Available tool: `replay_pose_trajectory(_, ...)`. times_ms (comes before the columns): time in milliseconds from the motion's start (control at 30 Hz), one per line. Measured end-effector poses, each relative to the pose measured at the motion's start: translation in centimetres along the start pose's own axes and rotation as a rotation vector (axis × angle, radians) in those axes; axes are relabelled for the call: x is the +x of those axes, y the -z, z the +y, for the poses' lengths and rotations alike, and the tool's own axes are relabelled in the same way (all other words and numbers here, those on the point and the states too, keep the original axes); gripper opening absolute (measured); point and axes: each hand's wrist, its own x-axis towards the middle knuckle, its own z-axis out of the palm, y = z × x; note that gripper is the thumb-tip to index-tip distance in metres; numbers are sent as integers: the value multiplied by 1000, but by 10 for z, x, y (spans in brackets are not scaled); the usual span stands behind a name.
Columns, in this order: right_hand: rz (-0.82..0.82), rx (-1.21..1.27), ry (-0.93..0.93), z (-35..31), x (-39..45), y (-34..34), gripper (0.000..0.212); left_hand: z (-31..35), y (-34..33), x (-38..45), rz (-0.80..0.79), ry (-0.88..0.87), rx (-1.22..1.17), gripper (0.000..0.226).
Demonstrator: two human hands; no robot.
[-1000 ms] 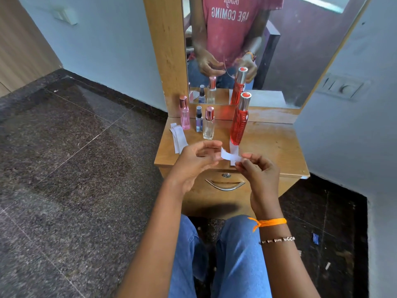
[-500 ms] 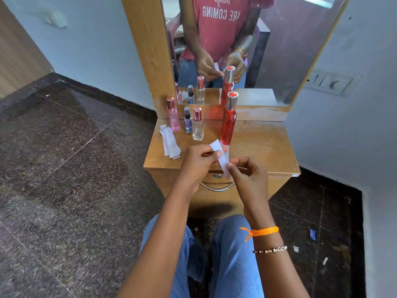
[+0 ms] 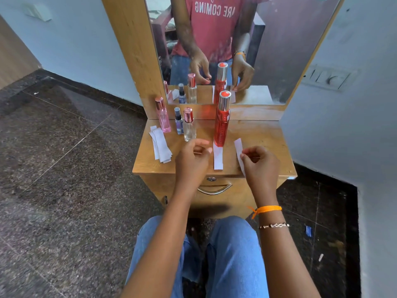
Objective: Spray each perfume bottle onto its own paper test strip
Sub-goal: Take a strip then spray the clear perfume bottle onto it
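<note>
Strip (image 3: 238,150) partly hidden by right hand's (image 3: 258,166) pinching fingers (image 3: 243,157).

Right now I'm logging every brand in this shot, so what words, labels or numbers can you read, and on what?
"ARE COMING", mirror-reversed: on the red T-shirt reflected in the mirror.
A cut-off word above it: unreadable.
Red bottle, pink bottle, clear bottle, small purple bottle: no readable label.
Paper strips: blank.
</note>
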Motion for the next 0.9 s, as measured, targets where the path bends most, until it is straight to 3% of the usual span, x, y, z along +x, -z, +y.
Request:
replay_pose_trajectory(133,10,-189,73,2,2,-7,5,-6,5,5,174,-17,50,24)
replay_pose_trajectory(400,39,-161,158,-12,-9,-8,4,7,11,22,308,-86,78,39)
replay_pose_trajectory(667,-34,-73,242,-34,-25,-18,6,15,6,37,313,-96,146,31)
replay_pose_trajectory(900,-28,101,368,-63,-20,-23,3,14,17,21,342,-221,238,28)
